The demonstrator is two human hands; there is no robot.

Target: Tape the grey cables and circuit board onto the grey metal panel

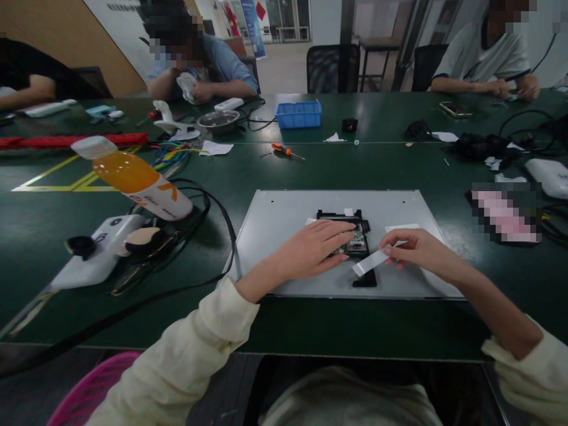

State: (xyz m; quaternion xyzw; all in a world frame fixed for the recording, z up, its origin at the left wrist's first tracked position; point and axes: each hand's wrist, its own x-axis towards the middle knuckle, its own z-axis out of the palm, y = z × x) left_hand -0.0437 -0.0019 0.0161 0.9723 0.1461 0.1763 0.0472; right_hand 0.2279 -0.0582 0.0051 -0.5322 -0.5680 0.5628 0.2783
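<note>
A black plastic frame (366,275) with a green circuit board (356,244) in it lies on a grey-white panel (275,216). My left hand (317,245) rests over the board's left part with fingers stretched out, hiding much of it. Between thumb and fingers, my right hand (410,248) pinches a whitish translucent strip (371,261). The strip slants down to the left, across the frame's lower right arm; whether it touches the frame I cannot tell. Behind the right hand, another pale strip or sheet (402,227) lies on the panel.
To the left, an orange drink bottle (133,177) leans beside a white device (97,251) and a black cable (222,213). Farther back are an orange-handled screwdriver (284,151), a blue basket (299,115) and a metal bowl (219,121). A phone (506,216) lies right. Several people sit across the table.
</note>
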